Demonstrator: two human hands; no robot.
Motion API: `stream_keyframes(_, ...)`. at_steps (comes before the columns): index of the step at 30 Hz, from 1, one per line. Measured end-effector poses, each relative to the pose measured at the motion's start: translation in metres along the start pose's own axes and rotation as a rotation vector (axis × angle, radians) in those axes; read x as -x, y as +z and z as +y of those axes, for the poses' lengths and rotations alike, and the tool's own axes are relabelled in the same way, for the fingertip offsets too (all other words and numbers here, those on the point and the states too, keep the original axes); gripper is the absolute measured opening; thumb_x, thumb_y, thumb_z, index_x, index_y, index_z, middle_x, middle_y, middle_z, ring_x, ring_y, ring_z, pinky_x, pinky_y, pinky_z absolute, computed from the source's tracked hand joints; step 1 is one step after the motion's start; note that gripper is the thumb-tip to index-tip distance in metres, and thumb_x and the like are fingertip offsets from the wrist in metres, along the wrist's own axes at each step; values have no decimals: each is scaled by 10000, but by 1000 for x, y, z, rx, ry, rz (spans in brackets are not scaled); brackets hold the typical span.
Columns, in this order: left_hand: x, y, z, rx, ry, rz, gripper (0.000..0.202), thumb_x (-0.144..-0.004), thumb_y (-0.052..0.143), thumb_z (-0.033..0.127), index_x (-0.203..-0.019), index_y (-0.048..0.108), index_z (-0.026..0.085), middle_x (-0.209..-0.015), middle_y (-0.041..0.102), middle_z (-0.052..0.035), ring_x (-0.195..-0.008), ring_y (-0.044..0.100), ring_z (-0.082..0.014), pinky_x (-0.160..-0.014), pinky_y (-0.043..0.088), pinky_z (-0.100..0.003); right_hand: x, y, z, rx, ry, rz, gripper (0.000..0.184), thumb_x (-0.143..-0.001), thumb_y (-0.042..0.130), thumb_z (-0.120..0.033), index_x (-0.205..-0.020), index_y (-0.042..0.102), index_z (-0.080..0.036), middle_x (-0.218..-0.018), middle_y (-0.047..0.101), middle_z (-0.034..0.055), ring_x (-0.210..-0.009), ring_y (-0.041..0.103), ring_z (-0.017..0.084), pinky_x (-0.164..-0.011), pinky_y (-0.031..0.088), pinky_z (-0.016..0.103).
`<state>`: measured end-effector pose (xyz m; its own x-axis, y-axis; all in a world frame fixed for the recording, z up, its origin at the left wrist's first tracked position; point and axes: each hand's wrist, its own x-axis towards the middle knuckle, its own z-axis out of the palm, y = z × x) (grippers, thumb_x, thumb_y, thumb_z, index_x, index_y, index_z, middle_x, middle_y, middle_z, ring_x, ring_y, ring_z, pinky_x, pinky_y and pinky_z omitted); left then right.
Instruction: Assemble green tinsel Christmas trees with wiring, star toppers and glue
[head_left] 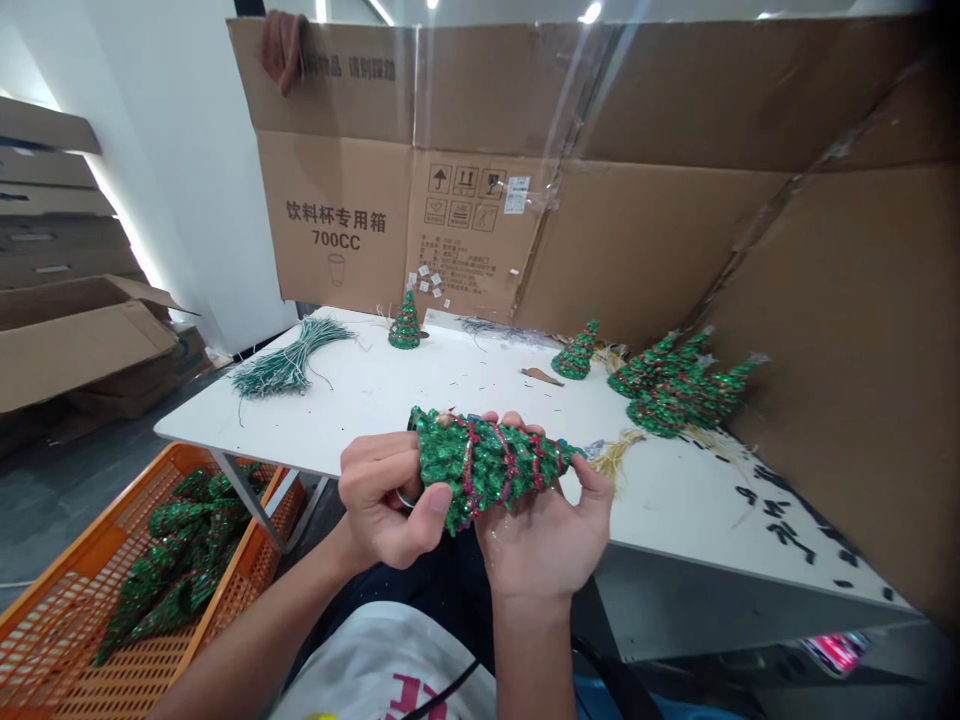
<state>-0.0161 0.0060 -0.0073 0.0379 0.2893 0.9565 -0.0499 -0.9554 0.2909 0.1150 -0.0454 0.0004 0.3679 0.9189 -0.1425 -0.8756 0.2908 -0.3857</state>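
Note:
Both my hands hold one small green glittery Christmas tree (487, 462) wound with a red bead string, lying sideways just in front of the white table (420, 390). My left hand (384, 500) is closed round its wide base end. My right hand (544, 525) cups it from below, fingers curled over the tapered part toward the tip.
An orange crate (112, 640) at lower left holds several green trees. On the table lie a bundle of green wires (289, 365), one upright tree (405, 322), another tree (576, 352), a pile of trees (679, 390) and gold threads (615, 452). Cardboard walls (637, 200) enclose the back and right.

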Motion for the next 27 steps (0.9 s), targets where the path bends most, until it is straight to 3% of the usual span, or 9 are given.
stream_keyframes(4, -5, -8, 3, -33, -161, -163, 407, -1010, 594, 250, -658, 393, 205, -580, 346, 50, -542, 286, -94, -524, 243, -274, -1, -2, -4, 9, -68, 48, 280, -803, 657, -474, -876, 808, -250, -1037, 832, 45, -1217, 758, 317, -1195, 540, 552)
stream_keyframes(8, -10, -15, 9, -49, -466, -332, 395, -1070, 537, 326, -707, 466, 187, -658, 416, 31, -617, 341, -101, -583, 293, -263, -6, -9, -5, 34, -183, 48, 320, -815, 632, -478, -927, 828, -251, -1120, 831, 50, -1268, 736, 325, -1215, 516, 559)
stream_keyframes(11, -10, -13, 10, 86, -685, -358, 433, -1104, 499, 457, -768, 523, 184, -730, 472, 16, -686, 390, -117, -623, 328, -257, -11, -13, -5, 58, -243, -5, 337, -836, 616, -490, -954, 830, -257, -1149, 823, 52, -1285, 724, 322, -1218, 509, 566)
stream_keyframes(15, -5, -2, 6, 220, -869, -260, 524, -1040, 595, 604, -735, 533, 182, -708, 463, 19, -677, 382, -119, -613, 334, -257, -17, -15, -3, 114, -224, -112, 365, -865, 590, -513, -986, 831, -267, -1212, 808, 53, -1330, 696, 326, -1253, 465, 560)
stream_keyframes(18, -2, 2, -2, 187, -958, -92, 588, -994, 649, 639, -653, 518, 178, -669, 465, 11, -660, 393, -120, -608, 347, -263, -26, -17, 1, 192, -174, -271, 451, -884, 547, -544, -1128, 811, -270, -1345, 768, 68, -1413, 636, 350, -1261, 440, 590)
stream_keyframes(20, -1, 0, -10, 174, -1005, 45, 593, -967, 678, 654, -640, 542, 178, -654, 490, 7, -648, 414, -124, -605, 370, -267, -38, -21, 4, 386, -171, -358, 543, -889, 499, -595, -1249, 756, -279, -1417, 731, 91, -1419, 624, 358, -1236, 450, 618)
stream_keyframes(22, -3, -6, -18, 170, -1015, 146, 587, -947, 693, 673, -648, 580, 181, -644, 524, 5, -632, 443, -132, -597, 398, -273, -53, -27, 7, 742, -238, -349, 593, -901, 396, -641, -1267, 701, -288, -1363, 736, 110, -1330, 671, 337, -1167, 511, 593)
stream_keyframes(24, -5, -14, -25, 140, -994, 232, 597, -929, 714, 682, -619, 570, 193, -599, 506, 12, -598, 443, -134, -562, 390, -275, -68, -36, 9, 897, -244, -333, 565, -900, 388, -644, -1241, 665, -290, -1337, 722, 112, -1279, 681, 329, -1108, 542, 567)
stream_keyframes(27, -10, -27, -34, 82, -954, 343, 617, -897, 768, 670, -570, 517, 211, -533, 433, 30, -553, 421, -129, -517, 353, -275, -86, -50, 16, 1152, -233, -299, 486, -902, 568, -639, -1195, 656, -261, -1250, 709, 121, -1196, 676, 333, -1056, 539, 530)
